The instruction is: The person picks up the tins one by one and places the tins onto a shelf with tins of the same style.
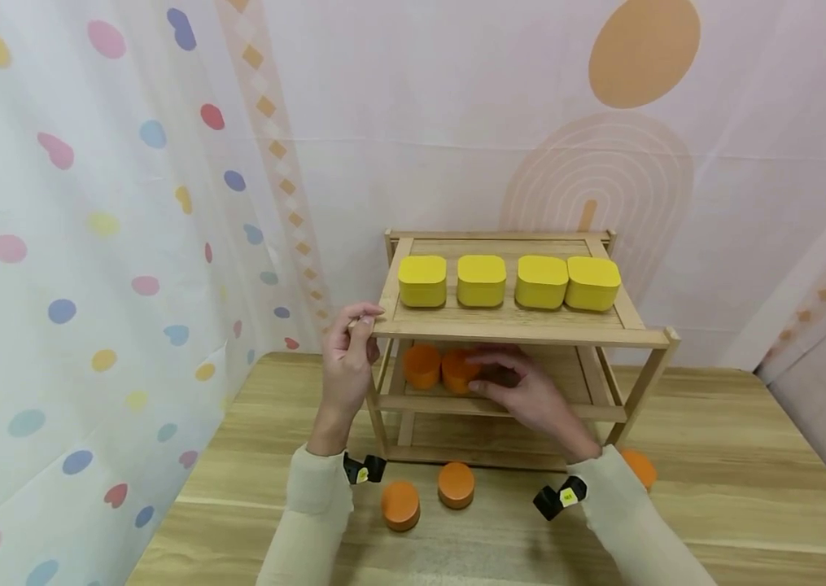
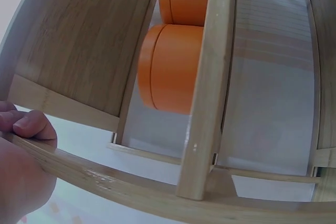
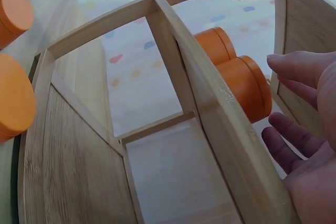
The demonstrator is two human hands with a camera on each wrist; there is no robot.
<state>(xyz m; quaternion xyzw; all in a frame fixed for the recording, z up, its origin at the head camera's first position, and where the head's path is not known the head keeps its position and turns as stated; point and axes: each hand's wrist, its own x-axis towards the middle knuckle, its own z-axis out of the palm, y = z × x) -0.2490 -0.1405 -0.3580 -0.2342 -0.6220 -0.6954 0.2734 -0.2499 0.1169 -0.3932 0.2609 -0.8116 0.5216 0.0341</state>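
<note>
Wooden rack point(image 1: 522, 332) gripped by left hand point(image 1: 348, 358); right hand point(image 1: 530, 395), fingers straight, beside orange tins point(image 1: 442, 368) below yellow boxes point(image 1: 508, 282).

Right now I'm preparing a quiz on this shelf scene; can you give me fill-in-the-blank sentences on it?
1. The top shelf carries ____ yellow boxes.
2. The left hand grips the shelf's top ____ corner.
3. The right hand reaches beside two ____ tins on the middle shelf.

Missing words: four; left; orange

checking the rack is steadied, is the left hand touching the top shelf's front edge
Touching. In the left wrist view the left hand curls its fingers over the wooden rack's top front rail; the head view shows the same grip at the corner.
</note>
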